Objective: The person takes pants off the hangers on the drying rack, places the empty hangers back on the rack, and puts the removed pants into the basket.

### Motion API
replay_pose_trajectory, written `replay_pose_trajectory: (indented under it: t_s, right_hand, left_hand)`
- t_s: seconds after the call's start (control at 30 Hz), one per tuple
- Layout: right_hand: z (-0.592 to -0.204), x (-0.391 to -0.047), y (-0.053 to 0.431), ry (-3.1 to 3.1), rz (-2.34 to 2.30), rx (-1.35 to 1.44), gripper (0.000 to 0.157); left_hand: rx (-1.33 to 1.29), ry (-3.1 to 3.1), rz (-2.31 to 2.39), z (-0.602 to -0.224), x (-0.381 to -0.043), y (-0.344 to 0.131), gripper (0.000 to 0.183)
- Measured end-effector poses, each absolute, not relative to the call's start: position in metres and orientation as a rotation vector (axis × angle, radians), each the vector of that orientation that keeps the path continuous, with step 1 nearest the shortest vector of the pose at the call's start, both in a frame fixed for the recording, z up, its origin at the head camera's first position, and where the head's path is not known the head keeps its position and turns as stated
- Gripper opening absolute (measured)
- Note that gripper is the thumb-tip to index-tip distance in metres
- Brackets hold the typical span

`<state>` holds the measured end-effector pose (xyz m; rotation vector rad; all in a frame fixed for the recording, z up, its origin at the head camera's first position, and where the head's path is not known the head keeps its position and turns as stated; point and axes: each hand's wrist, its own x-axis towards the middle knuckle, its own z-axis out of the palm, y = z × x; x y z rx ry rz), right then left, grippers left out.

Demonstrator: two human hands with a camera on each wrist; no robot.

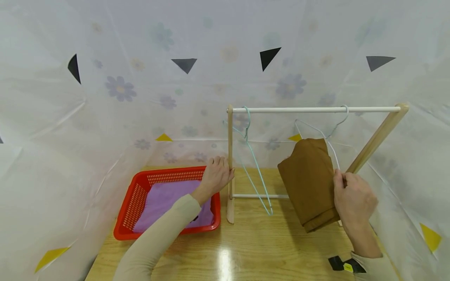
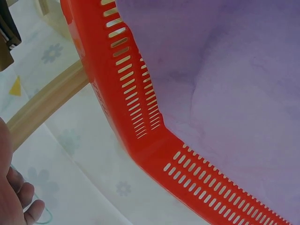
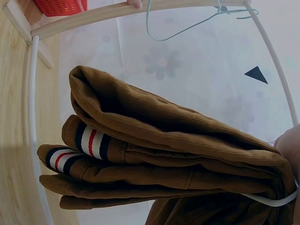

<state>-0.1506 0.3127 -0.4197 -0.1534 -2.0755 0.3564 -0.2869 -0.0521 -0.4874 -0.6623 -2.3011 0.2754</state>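
Note:
My left hand (image 1: 218,173) grips the left wooden post (image 1: 230,146) of a small clothes rack. On the right, folded brown trousers (image 1: 309,183) drape over a white wire hanger (image 1: 333,150) hooked on the top rail (image 1: 299,110). My right hand (image 1: 355,199) pinches the right edge of the trousers beside the hanger's lower end. In the right wrist view the folds stack in layers, and striped bands (image 3: 91,140) show on them. A light blue hanger (image 1: 258,164) hangs bare at the rack's left end.
Left of the rack stands a red plastic basket (image 1: 123,218) with a purple cloth (image 1: 158,203) inside. The rack's lower rail (image 1: 260,196) runs just above the wooden table (image 1: 260,242). A patterned white sheet (image 1: 218,58) surrounds the table.

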Motion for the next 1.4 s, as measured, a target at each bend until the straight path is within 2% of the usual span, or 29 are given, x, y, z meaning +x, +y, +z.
replay_pose_trajectory:
  t_s: [0.7,1.4]
  right_hand:
    - [-0.405,-0.151,0.317,-2.030,0.331,-0.102,0.043]
    - [-0.386,-0.132,0.312,-2.038,0.338,-0.031,0.045]
  left_hand:
    - [-0.665,-2.315,0.284,-0.487,-0.285,-0.051,0.041]
    - [-0.617,-2.306,0.289,-0.489,-0.286,-0.050,0.042]
